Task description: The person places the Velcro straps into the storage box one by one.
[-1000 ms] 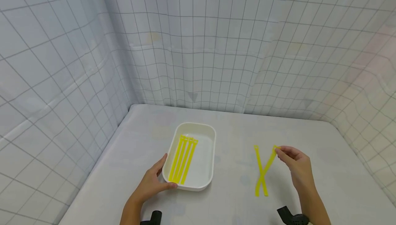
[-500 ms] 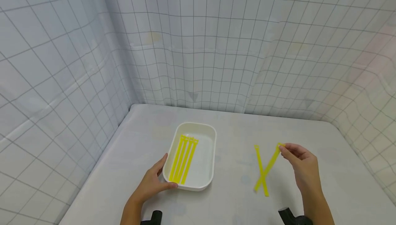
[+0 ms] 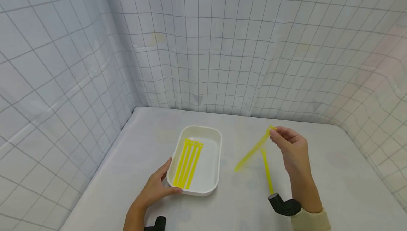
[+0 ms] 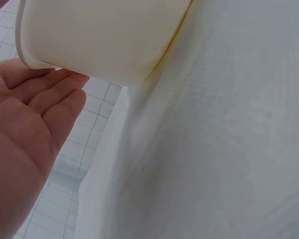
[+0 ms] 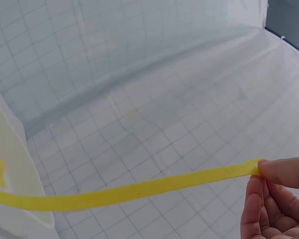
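Note:
My left hand [image 3: 158, 185] holds the near left corner of a white tray [image 3: 219, 160], thumb at the front rim and fingers along the left side. In the left wrist view its fingers [image 4: 65, 94] touch the tray wall from outside. Several yellow straps [image 3: 187, 164] with small slotted heads lie side by side in the tray's left half. My right hand [image 3: 290, 146] pinches another yellow strap [image 3: 254, 149] by its head, thumb against fingers. That strap hangs raised off the table, its blurred tail pointing toward the tray. A single strap [image 3: 267, 171] lies on the table below the right hand.
White cloth covers the table [image 3: 241, 202]. Grid-patterned white curtains [image 3: 203, 65] stand behind and at both sides. Black wrist cameras [image 3: 284, 205] sit on both wrists, the right one overlapping the lower end of the loose strap.
My right hand has lifted one of two crossed straps and moved it up and left, toward the tray. The other strap stays on the table. My left hand and the tray keep their place.

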Tool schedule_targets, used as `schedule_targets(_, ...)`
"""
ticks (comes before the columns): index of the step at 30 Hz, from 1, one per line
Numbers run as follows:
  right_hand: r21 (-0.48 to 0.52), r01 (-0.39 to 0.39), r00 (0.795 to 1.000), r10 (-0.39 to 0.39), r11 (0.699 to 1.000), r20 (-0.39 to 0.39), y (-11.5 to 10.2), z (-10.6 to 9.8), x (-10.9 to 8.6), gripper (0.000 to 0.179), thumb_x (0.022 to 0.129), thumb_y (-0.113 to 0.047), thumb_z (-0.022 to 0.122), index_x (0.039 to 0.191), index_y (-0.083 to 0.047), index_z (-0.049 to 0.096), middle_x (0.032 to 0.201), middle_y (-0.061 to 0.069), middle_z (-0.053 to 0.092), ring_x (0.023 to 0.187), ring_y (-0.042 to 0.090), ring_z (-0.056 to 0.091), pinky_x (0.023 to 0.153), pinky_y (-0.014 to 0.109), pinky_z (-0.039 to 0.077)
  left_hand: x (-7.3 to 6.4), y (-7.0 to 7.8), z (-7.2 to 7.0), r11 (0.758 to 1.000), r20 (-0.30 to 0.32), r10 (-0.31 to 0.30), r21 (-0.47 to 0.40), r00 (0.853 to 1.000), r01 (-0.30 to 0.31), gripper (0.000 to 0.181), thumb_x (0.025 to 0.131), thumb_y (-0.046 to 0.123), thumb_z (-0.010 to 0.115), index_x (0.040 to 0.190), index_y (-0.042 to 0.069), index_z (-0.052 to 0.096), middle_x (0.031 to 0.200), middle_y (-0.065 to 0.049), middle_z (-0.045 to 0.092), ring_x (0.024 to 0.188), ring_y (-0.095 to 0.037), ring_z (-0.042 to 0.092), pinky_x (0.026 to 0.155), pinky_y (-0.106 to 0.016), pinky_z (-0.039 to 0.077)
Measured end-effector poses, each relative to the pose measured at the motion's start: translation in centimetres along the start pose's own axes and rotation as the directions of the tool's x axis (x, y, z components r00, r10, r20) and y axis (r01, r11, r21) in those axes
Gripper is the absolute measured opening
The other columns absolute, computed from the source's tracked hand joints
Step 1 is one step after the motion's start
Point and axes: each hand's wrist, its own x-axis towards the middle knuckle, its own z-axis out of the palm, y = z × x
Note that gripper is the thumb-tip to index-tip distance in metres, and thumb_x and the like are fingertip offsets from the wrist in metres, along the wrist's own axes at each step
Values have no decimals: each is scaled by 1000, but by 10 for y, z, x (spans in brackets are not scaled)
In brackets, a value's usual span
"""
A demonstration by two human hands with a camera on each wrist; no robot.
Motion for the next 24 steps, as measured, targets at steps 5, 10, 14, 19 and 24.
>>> schedule_targets(5,55,9,998,-13,998,58,-1,27,5,6,82,5,64,83,-1,66,78,5,65,70,16,60,73,23,53,0,-1,-1,1000,6,12,-10,1000,-12,112,57,35,87,145,5,24,148,-8,24,134,-23,23,104,-37,29)
schedule_targets(10,28,-15,995,12,1000,101,7,49,5,4,81,0,67,83,-3,66,79,4,65,72,17,60,73,24,53,0,0,-1,1000,11,11,-18,1000,-11,112,57,34,87,145,5,24,148,-8,23,134,-23,23,105,-37,29)
schedule_targets(14,7,-34,991,33,999,128,18,62,2,5,81,0,68,82,-4,65,81,4,66,74,17,60,74,27,53,0,0,-1,1000,5,7,-9,1000,-7,112,57,35,87,145,5,25,148,-8,24,134,-24,24,104,-37,29)
schedule_targets(19,-49,-53,984,61,997,167,34,72,-1,8,82,-4,69,87,0,64,86,6,66,78,20,60,79,32,53,0,-1,0,1000,-3,16,0,1000,-16,112,56,35,88,144,4,26,148,-10,26,134,-25,25,104,-38,30)
schedule_targets(24,-65,-74,980,85,995,181,48,79,-1,12,82,-4,69,89,4,62,86,7,66,77,18,61,77,30,53,1,-1,0,1000,0,16,-5,1000,-16,113,55,36,88,144,4,26,148,-9,25,134,-24,24,104,-38,30)
